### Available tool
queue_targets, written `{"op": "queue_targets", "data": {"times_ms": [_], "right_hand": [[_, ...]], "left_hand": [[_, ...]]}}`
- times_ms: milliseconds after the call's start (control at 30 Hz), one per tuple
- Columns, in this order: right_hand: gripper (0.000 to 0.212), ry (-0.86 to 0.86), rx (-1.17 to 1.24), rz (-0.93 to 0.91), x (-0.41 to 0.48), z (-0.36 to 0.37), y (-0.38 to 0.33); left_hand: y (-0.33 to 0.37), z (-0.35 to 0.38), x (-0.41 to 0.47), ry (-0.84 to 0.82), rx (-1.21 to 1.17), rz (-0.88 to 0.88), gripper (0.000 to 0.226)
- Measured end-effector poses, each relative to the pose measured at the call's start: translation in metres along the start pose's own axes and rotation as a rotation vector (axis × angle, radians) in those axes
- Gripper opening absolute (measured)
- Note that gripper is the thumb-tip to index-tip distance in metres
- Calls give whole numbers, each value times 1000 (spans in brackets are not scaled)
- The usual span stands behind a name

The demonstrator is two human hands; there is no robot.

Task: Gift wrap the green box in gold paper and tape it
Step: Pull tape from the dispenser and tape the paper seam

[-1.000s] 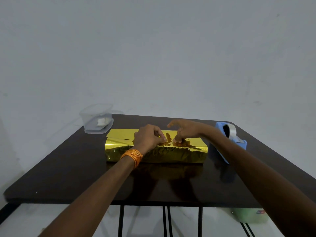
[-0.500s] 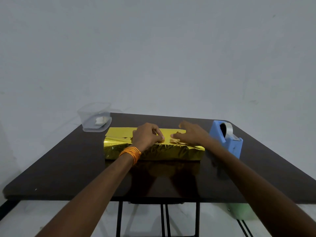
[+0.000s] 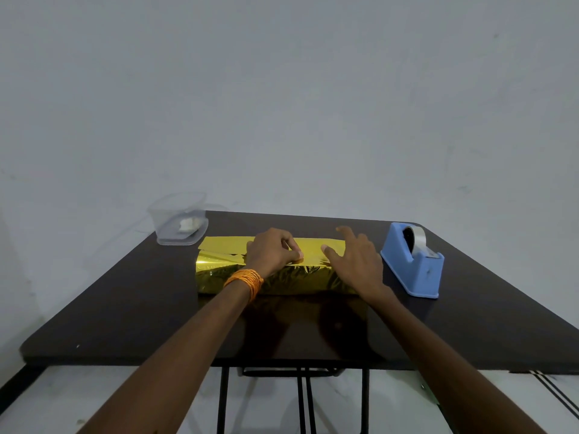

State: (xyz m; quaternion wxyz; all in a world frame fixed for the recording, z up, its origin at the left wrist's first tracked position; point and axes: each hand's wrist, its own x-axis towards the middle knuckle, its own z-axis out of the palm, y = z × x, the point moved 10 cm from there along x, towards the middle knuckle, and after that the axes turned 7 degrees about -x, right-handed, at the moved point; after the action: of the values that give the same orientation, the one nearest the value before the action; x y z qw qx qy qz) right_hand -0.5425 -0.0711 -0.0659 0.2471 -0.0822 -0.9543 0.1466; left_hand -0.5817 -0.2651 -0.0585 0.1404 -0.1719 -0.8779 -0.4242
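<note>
My right hand (image 3: 354, 261) has slid off the seam toward the tape dispenser (image 3: 413, 267), fingers spread flat on the box (image 3: 282, 280) beneath; my left hand (image 3: 271, 256) stays curled, pinching the gold paper (image 3: 225, 245).

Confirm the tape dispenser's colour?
Light blue dispenser, with a greyish tape roll on it. It shows in the head view, the only one.

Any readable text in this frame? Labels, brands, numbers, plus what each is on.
None legible.
gold-wrapped box: plain foil, creases only.
tape dispenser: no visible marking.
clear container: no label; the white item inside is too small to tell.
</note>
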Motion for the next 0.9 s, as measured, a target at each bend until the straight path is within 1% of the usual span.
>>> {"op": "queue_targets", "data": {"times_ms": [67, 167, 367, 467, 633, 667, 733, 800, 900], "right_hand": [[70, -26, 7, -7, -1, 2, -6], [76, -126, 68, 15, 0, 14, 0], [72, -156, 235, 84, -2, 19, 12], [58, -119, 313, 128, -4, 20, 19], [38, -148, 506, 225, -3, 24, 31], [37, -141, 501, 237, -4, 22, 33], [42, -124, 407, 197, -4, 13, 33], [46, -57, 307, 151, -4, -1, 34], [44, 16, 271, 163, -2, -28, 43]], "left_hand": [[0, 0, 0, -1, 3, -1, 12], [0, 0, 0, -4, 1, 0, 11], [1, 0, -2, -20, -9, -7, 11], [2, 0, -2, -22, -2, -5, 11], [3, 0, -3, -30, 13, -13, 12], [4, 0, -4, -33, 20, -16, 12], [4, 0, -4, -33, 33, -19, 12], [6, 1, -4, -32, 60, -13, 12], [16, 2, -4, -20, 154, 23, 9]]}}
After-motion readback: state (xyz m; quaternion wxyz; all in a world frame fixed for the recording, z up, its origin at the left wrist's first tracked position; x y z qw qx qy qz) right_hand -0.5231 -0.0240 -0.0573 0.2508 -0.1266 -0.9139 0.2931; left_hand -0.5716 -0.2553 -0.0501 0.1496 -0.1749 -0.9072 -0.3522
